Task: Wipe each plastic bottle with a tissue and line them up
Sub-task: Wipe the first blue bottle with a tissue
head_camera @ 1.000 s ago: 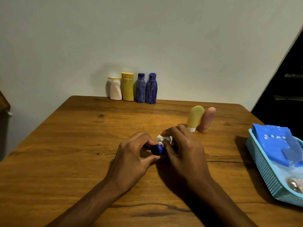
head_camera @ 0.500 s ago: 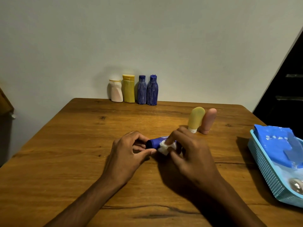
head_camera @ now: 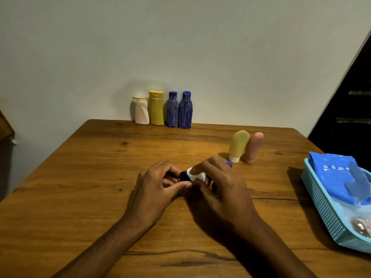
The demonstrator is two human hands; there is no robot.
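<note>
two hands meet at the middle of the wooden table (head_camera: pixel 80 177), working on one small dark blue bottle (head_camera: pixel 183 176) that lies on its side between them. the left hand (head_camera: pixel 154 189) curls its fingers and thumb round the bottle's left end, pinching it. the right hand (head_camera: pixel 218 187) has its fingers bent over a crumpled white tissue (head_camera: pixel 197 175) and presses it onto the bottle's body (most of the bottle is hidden under this hand, with only a sliver of blue showing past the knuckles).

four bottles stand upright in a row at the far edge against the wall, each just beside the next: a white bottle (head_camera: pixel 141 110), a yellow bottle (head_camera: pixel 156 107), a striped blue bottle (head_camera: pixel 172 109) and a second striped blue bottle (head_camera: pixel 185 109). nearer, to the right of the hands, a yellow tube (head_camera: pixel 238 146) and a pink tube (head_camera: pixel 254 147) stand cap-down, leaning and touching each other.

at the right edge sits a light blue basket (head_camera: pixel 325 207) holding a blue packet (head_camera: pixel 339 175) and something shiny that i cannot make out.
</note>
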